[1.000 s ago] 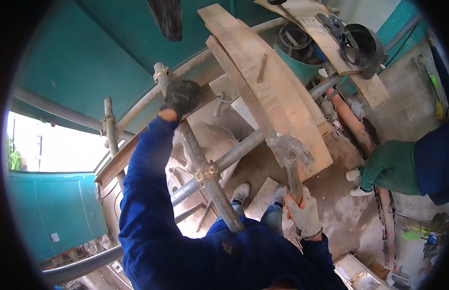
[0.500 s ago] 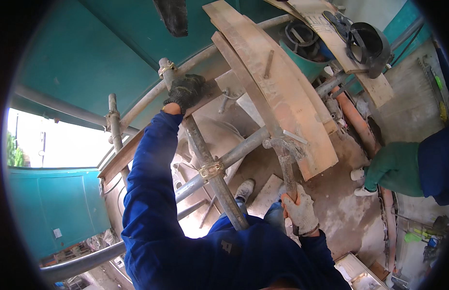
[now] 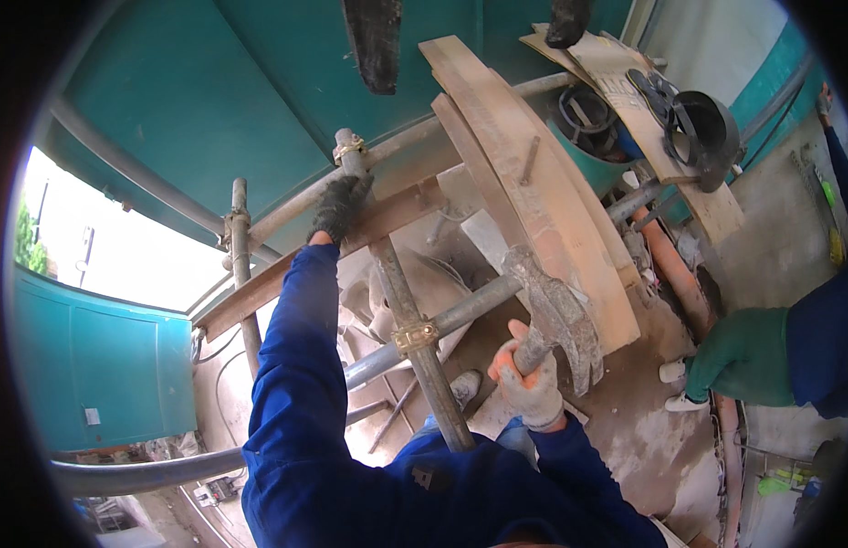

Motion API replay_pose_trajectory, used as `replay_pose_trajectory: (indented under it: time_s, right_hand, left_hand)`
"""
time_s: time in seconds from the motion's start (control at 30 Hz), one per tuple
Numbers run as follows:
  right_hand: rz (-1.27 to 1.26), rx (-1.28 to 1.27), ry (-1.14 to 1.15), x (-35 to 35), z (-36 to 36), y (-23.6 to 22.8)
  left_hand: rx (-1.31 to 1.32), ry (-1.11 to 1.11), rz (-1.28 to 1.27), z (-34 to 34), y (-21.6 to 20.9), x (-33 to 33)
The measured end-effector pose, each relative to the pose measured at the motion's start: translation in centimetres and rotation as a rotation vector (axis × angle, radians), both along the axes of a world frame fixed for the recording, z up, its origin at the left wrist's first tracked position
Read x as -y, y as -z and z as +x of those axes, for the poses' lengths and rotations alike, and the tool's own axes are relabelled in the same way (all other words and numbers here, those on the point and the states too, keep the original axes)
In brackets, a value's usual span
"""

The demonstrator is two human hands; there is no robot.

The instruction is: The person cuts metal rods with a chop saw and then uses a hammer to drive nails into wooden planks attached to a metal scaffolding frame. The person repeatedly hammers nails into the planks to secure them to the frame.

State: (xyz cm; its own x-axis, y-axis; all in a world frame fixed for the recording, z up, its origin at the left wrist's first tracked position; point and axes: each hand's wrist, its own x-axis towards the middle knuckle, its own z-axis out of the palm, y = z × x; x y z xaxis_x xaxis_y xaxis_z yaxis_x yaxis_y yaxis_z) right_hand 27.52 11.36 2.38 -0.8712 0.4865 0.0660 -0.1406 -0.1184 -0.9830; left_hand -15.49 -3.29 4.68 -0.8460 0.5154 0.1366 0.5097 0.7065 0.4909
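My right hand (image 3: pixel 532 388), in a pale work glove with orange fingertips, grips a hammer (image 3: pixel 538 352) by its handle. The worn grey hammer head (image 3: pixel 559 320) is raised above the floor, between the pipe frame and the stacked boards. My left arm reaches forward, and my left hand (image 3: pixel 340 208), in a dark glove, is closed on the long brown beam (image 3: pixel 406 212) beside an upright pipe (image 3: pixel 349 155). Part of its grip is hidden. A clamp (image 3: pixel 415 336) joins two crossing scaffold pipes (image 3: pixel 460 306) in front of me.
Long boards (image 3: pixel 552 201) lean to the right of the beam. Beyond them stand a green bucket (image 3: pixel 584 155) and a dark helmet (image 3: pixel 702 128). A co-worker in green trousers (image 3: pixel 743 361) stands at right. Teal panels (image 3: pixel 260 91) close off the far side.
My right hand has lifted the hammer, and its head has swung up nearer to me. My left hand has shifted slightly left along the beam. The view has turned a little.
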Motion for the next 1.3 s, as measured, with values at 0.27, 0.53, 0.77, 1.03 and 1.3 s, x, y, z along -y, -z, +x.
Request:
replay_pose_trajectory:
  time_s: [0.27,0.53,0.77,1.03,1.3]
  right_hand:
    - [1.018,0.364,0.122,-3.8,-16.1,-0.5]
    - [-0.144,-0.049,0.102,-0.9,-9.8,-0.5]
    - [0.991,0.228,0.125,-3.6,-17.7,-1.5]
    - [0.416,0.365,0.142,-4.3,-9.0,-4.3]
    - [0.238,0.596,0.182,-2.8,2.6,-1.2]
  left_hand:
    - [0.095,-0.075,-0.108,-0.3,1.0,0.0]
    - [0.083,-0.023,-0.131,-0.2,1.1,-0.5]
    - [0.022,-0.087,-0.043,-0.5,2.0,-0.3]
    - [-0.159,0.033,0.055,1.3,-0.2,-2.1]
    - [-0.529,0.516,-0.407,2.2,-3.3,-7.9]
